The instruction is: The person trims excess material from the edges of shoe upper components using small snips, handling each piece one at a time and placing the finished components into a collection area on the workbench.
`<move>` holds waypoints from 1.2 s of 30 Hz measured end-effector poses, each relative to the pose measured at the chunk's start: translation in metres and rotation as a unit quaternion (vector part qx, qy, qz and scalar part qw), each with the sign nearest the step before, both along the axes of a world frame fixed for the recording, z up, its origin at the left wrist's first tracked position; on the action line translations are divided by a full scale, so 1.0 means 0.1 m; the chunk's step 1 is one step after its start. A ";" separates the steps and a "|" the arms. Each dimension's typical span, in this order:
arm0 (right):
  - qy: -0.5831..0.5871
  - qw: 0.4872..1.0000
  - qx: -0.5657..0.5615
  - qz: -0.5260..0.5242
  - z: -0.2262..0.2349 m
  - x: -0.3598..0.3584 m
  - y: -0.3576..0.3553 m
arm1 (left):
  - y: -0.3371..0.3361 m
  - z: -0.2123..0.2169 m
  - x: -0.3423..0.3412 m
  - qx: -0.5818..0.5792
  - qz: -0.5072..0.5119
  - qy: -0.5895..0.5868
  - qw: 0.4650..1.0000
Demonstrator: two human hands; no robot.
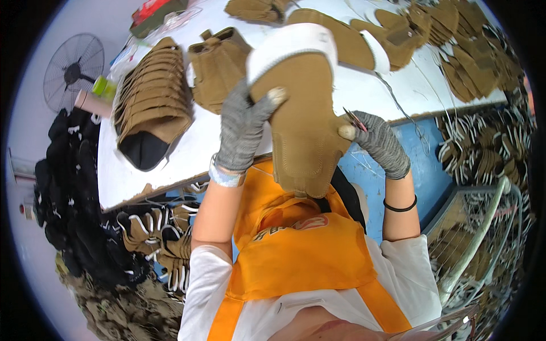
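Note:
A brown shoe upper [304, 113] with a white band along its far, rounded end is held up in front of my orange apron. My left hand [242, 125], in a grey glove with the thumb tip bare, grips its left side, thumb on top. On the other side, my right hand [378, 142], gloved the same way, pinches the edge between thumb and fingers. Small thread snips [355, 120] stick out of that hand, their points toward the upper. The fingers under the piece are hidden.
A nested row of brown uppers [153, 91] and another brown upper [219, 65] lie on the white table [136, 184]. More pieces [466, 51] are heaped at far right. A wire cart [483, 227] stands at right, and black items [74, 199] hang at left beside a fan [73, 74].

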State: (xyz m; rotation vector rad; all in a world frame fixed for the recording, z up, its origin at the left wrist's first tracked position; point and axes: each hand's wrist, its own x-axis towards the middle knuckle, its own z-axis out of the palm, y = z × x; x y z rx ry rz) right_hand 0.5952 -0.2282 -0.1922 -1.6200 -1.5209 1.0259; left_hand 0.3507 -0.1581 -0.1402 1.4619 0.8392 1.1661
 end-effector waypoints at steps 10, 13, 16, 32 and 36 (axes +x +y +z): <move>0.673 0.734 -0.046 -0.083 -0.17 -0.37 -0.03 | 0.18 -0.14 -0.18 -0.176 -0.231 -0.105 0.951; 0.691 0.719 -0.030 -0.070 -0.33 -0.33 -0.02 | 0.08 -0.05 -0.10 -0.166 -0.231 -0.041 0.958; 0.694 0.716 -0.013 -0.070 -0.41 -0.29 0.01 | 0.04 0.05 -0.09 -0.169 -0.223 -0.017 0.960; 0.726 0.687 -0.025 0.003 -0.31 -0.33 0.13 | 0.22 -0.31 0.01 -0.201 -0.204 -0.119 0.951; 0.722 0.690 -0.056 -0.008 -0.29 -0.33 0.27 | 0.12 -0.11 0.08 0.106 -0.041 0.083 0.990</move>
